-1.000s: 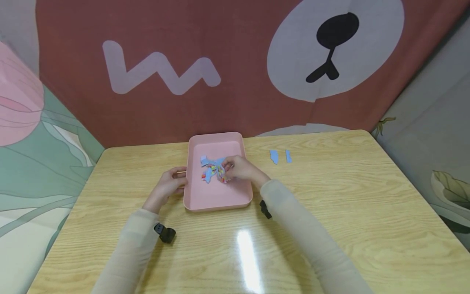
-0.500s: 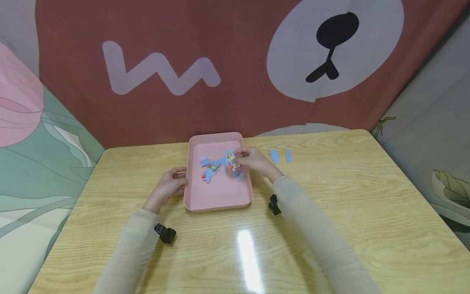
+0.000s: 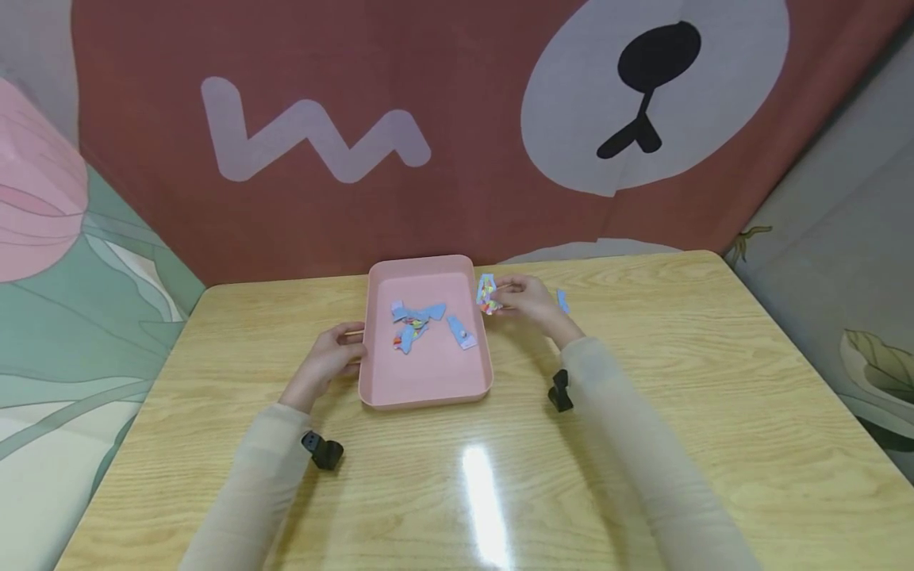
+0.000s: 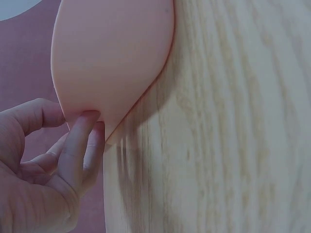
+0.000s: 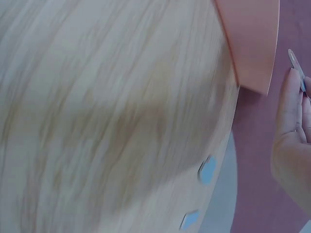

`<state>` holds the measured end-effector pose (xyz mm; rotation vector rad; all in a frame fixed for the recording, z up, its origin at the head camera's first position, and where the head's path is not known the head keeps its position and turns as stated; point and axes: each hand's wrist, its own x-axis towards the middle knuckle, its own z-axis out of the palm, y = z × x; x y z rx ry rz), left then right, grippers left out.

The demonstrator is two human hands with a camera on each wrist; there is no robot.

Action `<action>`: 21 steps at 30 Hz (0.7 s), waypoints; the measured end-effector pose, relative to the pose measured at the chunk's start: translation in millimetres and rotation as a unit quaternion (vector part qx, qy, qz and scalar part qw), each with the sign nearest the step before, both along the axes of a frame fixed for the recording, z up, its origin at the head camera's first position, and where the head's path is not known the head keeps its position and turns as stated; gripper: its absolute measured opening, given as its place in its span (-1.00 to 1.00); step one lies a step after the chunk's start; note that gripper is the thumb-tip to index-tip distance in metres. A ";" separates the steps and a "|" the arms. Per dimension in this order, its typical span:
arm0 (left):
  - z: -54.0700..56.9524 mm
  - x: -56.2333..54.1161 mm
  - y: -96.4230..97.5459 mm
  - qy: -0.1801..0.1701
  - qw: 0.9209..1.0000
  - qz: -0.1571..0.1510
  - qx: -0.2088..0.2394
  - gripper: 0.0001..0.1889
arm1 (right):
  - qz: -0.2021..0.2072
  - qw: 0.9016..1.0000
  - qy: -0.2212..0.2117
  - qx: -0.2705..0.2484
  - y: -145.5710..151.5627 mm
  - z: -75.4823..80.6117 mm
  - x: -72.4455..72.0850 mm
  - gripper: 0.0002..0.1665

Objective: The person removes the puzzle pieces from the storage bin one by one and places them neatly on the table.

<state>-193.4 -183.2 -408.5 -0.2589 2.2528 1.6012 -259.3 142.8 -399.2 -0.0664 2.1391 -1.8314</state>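
In the head view, my right hand [image 3: 524, 300] pinches a multicoloured puzzle piece [image 3: 486, 292] just beyond the tray's right rim, above the table. The right wrist view shows that piece [image 5: 294, 62] edge-on at the fingertips. My left hand [image 3: 330, 355] touches the outer left wall of the pink tray [image 3: 428, 388]; its fingers [image 4: 77, 141] lie against that wall in the left wrist view. Several light blue puzzle pieces [image 3: 412, 323] with coloured patches overlap inside the tray, and another piece [image 3: 460, 331] lies apart on their right.
A narrow blue piece [image 3: 562, 300] lies on the wooden table [image 3: 643, 396], right of my right hand. Two blue pieces, one the larger piece [image 5: 207, 170], show in the right wrist view. A brown printed cloth [image 3: 464, 206] hangs behind the table's back edge.
My right hand has lifted the multicoloured piece from the pile and carried it right, out over the tray's rim. One piece now shows separately in the tray. My left hand stays put.
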 end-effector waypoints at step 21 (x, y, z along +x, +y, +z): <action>2.5 1.7 2.0 -0.006 1.000 0.003 0.002 -0.40 | -0.099 0.993 -0.004 0.068 80.0 -13.1 -1.4 -0.44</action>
